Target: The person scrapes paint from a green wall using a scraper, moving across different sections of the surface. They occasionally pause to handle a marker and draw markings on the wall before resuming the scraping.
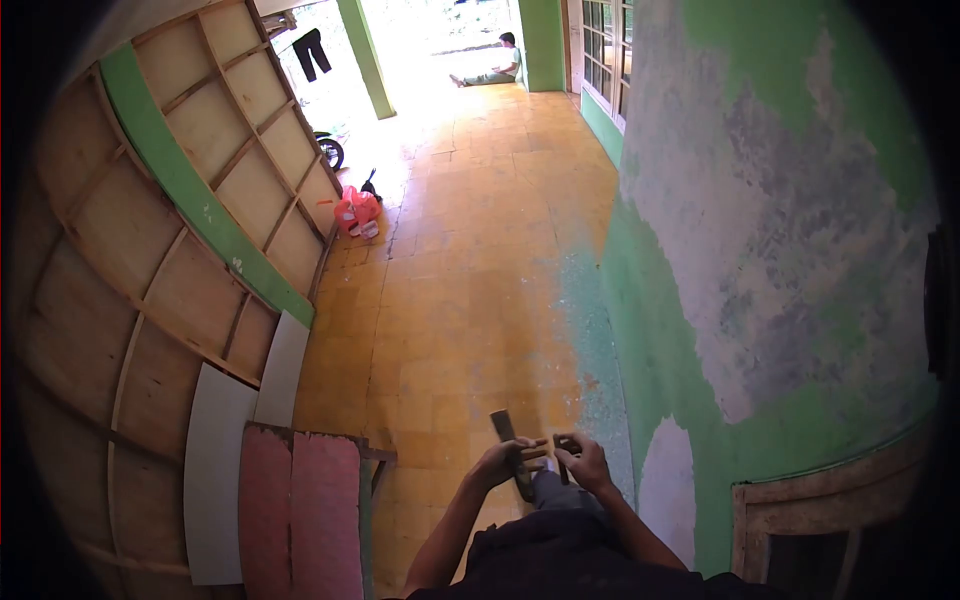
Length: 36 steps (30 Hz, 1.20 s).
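My left hand is at the bottom centre, its fingers wrapped round a dark, flat, long tool that slants down past my palm. To its right, my right hand is closed, with fingertips bent round a small dark object too small to name. Between the hands, light-coloured fingers or thin pieces show, too small to tell apart. Both hands are in front of my dark clothing.
A pink panelled bench stands at lower left beside white boards. A red bag lies by the wooden partition. The peeling green wall runs along the right. A seated person is far ahead.
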Tool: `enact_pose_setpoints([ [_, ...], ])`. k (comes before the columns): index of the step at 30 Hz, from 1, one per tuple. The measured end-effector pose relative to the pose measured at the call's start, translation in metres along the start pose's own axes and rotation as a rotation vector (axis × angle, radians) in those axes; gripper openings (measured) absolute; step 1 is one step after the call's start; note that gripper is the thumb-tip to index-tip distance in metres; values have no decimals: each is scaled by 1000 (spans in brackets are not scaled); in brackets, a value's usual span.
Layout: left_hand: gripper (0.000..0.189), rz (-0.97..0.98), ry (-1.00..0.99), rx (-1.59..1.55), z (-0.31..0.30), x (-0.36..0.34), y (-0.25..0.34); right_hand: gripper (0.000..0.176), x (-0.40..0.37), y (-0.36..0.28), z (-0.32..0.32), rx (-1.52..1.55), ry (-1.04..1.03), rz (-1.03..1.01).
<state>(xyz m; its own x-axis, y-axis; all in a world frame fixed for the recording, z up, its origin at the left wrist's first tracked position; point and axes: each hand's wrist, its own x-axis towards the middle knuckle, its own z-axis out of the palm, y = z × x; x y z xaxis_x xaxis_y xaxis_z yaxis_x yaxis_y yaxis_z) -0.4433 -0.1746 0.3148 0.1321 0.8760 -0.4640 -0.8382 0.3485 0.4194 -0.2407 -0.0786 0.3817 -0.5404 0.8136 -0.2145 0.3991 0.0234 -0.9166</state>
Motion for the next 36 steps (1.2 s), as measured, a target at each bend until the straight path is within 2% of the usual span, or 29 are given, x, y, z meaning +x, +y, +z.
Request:
enact_pose_setpoints([
  [3, 14, -19, -212, -31, 9, 26, 33, 27, 42, -31, 25, 117, 68, -53],
  [4, 12, 14, -144, -27, 12, 24, 47, 24, 58, -40, 29, 149, 84, -68],
  [5, 11, 51, -80, -21, 15, 23, 63, 17, 74, -51, 28, 119, -14, -93],
  [7, 13, 119, -35, 10, 13, 23, 97, 16, 114, -60, 34, 74, -95, -174],
  [11, 22, 106, 53, 126, -3, 30, 149, 19, 172, -71, 58, 25, -262, -304],
  [12, 22, 131, 131, 144, -12, 38, 160, 20, 188, -68, 67, 14, -302, -331],
  [13, 23, 146, 209, 167, -22, 44, 170, 26, 203, -62, 76, -33, -253, -461],
  [14, 23, 152, 281, 197, -30, 53, 179, 29, 212, -55, 83, -67, -294, -436],
  [15, 25, 135, 215, 173, -36, 63, 184, 33, 224, -56, 86, -113, -343, -428],
  [17, 25, 217, 350, 175, -30, 81, 193, 45, 242, -81, 74, -184, -406, -375],
  [20, 27, 230, 432, 308, 16, 130, 225, 51, 273, -78, 70, -115, -133, -323],
  [22, 28, 206, 444, 450, 35, 180, 245, 57, 289, -87, 51, -193, 100, -271],
  [24, 33, 205, 298, 512, 56, 238, 259, 62, 303, -94, 18, -305, 301, -241],
  [25, 34, 206, 254, 555, 61, 265, 265, 65, 313, -92, 7, -249, 316, -181],
  [26, 40, 131, 101, 678, 94, 279, 277, 68, 321, -88, -7, -187, 335, -124],
  [27, 44, 138, -14, 916, 91, 305, 288, 72, 327, -86, -15, -125, 359, -64],
  [28, 46, 2, -153, 933, 99, 324, 297, 75, 328, -86, -15, -152, 484, -62],
  [30, 47, -182, -236, 863, 138, 345, 297, 80, 335, -93, -22, -228, 765, -44],
  [33, 50, -283, -451, 874, 151, 374, 269, 83, 324, -99, -35, -196, 994, 184],
  [35, 52, -429, -552, 943, 164, 376, 262, 83, 318, -101, -28, -137, 1176, 275],
  [36, 53, -521, -650, 984, 182, 389, 236, 81, 307, -91, -38, -156, 1258, 314],
])
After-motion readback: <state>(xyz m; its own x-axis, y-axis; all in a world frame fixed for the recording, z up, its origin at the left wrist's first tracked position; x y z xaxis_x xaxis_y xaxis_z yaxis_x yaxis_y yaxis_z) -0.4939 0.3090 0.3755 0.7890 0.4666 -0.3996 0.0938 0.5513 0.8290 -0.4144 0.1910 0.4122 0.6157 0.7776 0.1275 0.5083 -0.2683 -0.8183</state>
